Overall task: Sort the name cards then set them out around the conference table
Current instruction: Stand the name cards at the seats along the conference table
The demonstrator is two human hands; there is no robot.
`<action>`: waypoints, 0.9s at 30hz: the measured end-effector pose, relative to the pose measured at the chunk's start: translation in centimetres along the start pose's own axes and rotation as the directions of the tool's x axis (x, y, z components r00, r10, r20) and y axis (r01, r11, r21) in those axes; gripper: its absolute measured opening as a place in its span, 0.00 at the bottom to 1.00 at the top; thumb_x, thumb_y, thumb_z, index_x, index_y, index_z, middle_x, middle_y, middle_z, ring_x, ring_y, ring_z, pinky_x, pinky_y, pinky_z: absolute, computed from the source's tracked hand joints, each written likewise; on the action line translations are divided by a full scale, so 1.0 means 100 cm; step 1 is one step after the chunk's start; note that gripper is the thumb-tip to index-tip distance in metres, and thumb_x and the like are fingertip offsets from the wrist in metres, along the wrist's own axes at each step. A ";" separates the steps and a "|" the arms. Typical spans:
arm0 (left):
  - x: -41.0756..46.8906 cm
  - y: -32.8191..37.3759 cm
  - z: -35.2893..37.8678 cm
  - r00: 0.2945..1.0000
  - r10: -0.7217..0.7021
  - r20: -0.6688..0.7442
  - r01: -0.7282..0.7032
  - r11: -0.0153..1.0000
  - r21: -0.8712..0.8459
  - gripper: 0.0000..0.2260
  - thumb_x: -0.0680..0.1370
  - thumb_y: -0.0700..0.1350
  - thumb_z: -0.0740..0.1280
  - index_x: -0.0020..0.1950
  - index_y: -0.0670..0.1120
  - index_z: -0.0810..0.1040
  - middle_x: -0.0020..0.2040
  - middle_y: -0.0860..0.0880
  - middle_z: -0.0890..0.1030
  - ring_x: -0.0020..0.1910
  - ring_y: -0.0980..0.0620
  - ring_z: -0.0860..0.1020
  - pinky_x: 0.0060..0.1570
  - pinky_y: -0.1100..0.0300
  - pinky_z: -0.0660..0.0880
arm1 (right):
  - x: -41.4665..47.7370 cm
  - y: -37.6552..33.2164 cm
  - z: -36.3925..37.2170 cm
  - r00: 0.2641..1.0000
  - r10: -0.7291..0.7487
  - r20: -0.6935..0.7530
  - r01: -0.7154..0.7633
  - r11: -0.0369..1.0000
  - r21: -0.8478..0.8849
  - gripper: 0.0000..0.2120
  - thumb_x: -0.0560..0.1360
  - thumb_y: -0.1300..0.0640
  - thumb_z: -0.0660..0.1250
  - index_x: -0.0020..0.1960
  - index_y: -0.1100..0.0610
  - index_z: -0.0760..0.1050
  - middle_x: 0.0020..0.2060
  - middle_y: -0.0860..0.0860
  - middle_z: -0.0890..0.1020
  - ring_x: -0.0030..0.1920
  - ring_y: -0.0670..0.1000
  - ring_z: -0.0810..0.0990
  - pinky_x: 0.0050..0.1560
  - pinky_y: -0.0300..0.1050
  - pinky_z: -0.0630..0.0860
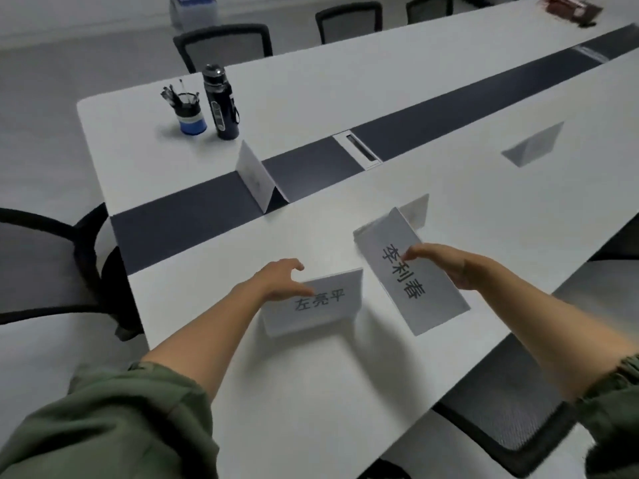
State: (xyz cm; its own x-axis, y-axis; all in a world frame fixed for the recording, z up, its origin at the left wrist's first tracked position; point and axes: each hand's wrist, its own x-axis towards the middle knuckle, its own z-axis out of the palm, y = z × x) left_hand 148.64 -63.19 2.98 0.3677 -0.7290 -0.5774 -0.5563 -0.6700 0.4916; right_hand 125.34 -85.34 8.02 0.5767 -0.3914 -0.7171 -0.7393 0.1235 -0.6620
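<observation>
Fingertips (413, 252) of the right hand (449, 267) pinch a tilted name card (425, 299) above the conference table (311, 375). The left hand (280, 280) has its thumb on the standing card (321, 305), grip unclear. Lowering the held card carelessly could knock the standing one over.
</observation>
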 end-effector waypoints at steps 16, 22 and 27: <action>0.026 0.047 -0.002 0.969 -0.035 0.245 0.033 0.999 0.011 0.29 0.69 0.48 0.75 0.68 0.55 0.71 0.63 0.46 0.75 0.57 0.45 0.77 0.56 0.49 0.76 | -0.027 0.109 -0.027 0.989 0.146 -0.036 -0.126 0.938 0.323 0.16 0.76 0.51 0.66 0.60 0.60 0.77 0.47 0.59 0.85 0.44 0.59 0.83 0.48 0.51 0.79; -0.014 0.144 0.008 0.983 0.068 0.173 -0.049 0.993 -0.112 0.17 0.71 0.46 0.74 0.57 0.55 0.76 0.50 0.45 0.82 0.47 0.45 0.81 0.44 0.53 0.78 | -0.083 0.133 -0.069 0.993 0.101 -0.067 -0.068 0.925 0.375 0.15 0.77 0.51 0.65 0.58 0.59 0.78 0.45 0.57 0.86 0.41 0.57 0.84 0.44 0.48 0.79; -0.042 0.246 0.069 0.975 0.182 0.128 -0.149 0.962 -0.230 0.15 0.71 0.48 0.72 0.57 0.50 0.78 0.50 0.42 0.83 0.46 0.44 0.82 0.44 0.52 0.79 | -0.153 0.189 -0.138 0.990 0.078 -0.115 -0.019 0.897 0.442 0.15 0.77 0.50 0.66 0.57 0.59 0.78 0.45 0.57 0.85 0.41 0.57 0.84 0.45 0.50 0.80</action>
State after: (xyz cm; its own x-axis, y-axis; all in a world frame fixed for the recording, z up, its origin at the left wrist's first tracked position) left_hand 128.30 -75.61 12.99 0.1619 -0.8146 -0.5570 -0.4181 -0.5679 0.7090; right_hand 97.73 -89.63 9.45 0.4739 -0.4826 -0.7366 -0.5204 0.5212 -0.6764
